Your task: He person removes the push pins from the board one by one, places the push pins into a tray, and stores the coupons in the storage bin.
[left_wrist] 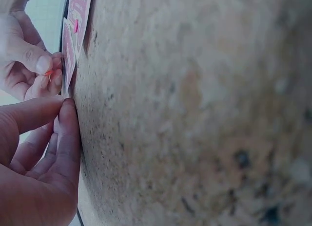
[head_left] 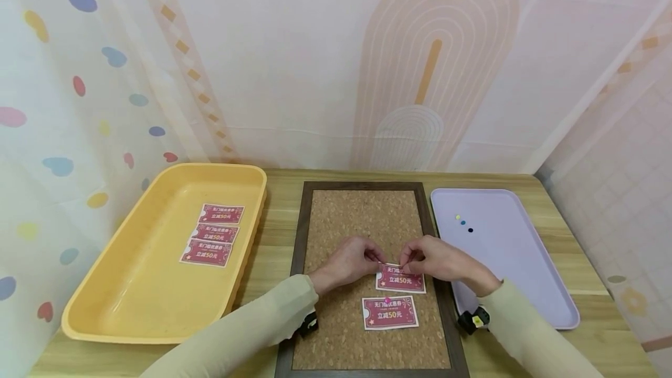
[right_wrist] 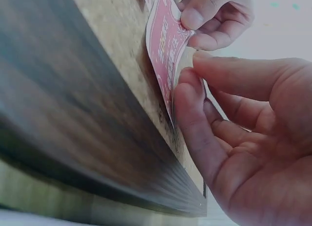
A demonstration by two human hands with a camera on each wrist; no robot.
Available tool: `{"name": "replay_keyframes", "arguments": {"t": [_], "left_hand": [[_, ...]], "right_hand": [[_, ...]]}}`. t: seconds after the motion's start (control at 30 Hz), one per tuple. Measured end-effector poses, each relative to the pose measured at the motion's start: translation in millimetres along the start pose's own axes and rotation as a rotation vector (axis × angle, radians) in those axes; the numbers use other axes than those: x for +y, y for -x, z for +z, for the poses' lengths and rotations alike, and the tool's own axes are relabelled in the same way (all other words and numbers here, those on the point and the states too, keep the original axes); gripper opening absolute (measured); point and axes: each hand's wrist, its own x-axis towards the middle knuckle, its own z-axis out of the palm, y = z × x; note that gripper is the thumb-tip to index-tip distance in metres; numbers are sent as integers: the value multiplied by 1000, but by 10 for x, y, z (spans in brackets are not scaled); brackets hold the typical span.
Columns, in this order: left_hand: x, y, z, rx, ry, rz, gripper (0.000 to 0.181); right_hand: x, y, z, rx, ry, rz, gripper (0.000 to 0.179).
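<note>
A red coupon (head_left: 400,280) lies over the corkboard (head_left: 362,214), its face partly hidden by fingers. Thumb and forefinger of my left hand (head_left: 350,260) pinch its upper left corner. Along its upper right edge is my right hand (head_left: 438,258), which holds a small orange push pin (left_wrist: 48,73) between thumb and fingertips, visible in the left wrist view. The right wrist view shows the coupon (right_wrist: 165,46) bowed slightly, partly lifted off the cork. Just below, a second coupon (head_left: 389,317) is fixed to the board by a pink push pin (head_left: 387,301).
To the left stands a deep yellow tray (head_left: 152,308) with three coupons (head_left: 213,233) inside. A purple tray (head_left: 517,249) on the right bears three small pins (head_left: 464,223), yellow, blue and black. A dark wooden frame (head_left: 300,238) borders the corkboard. A patterned curtain (head_left: 294,63) hangs behind.
</note>
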Motion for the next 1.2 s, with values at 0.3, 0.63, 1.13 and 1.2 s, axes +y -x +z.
{"name": "replay_keyframes", "arguments": {"t": [0.3, 0.63, 1.13, 1.2], "left_hand": [[49, 71, -58, 7, 24, 8, 8], [131, 146, -227, 43, 88, 70, 13], [270, 389, -560, 101, 66, 70, 8], [277, 428, -598, 112, 60, 62, 9]], "right_hand": [[-77, 77, 16, 122, -45, -32, 3], [-244, 144, -11, 235, -28, -61, 4], [-489, 300, -52, 378, -47, -33, 6], [-513, 326, -58, 391, -52, -36, 5]]}}
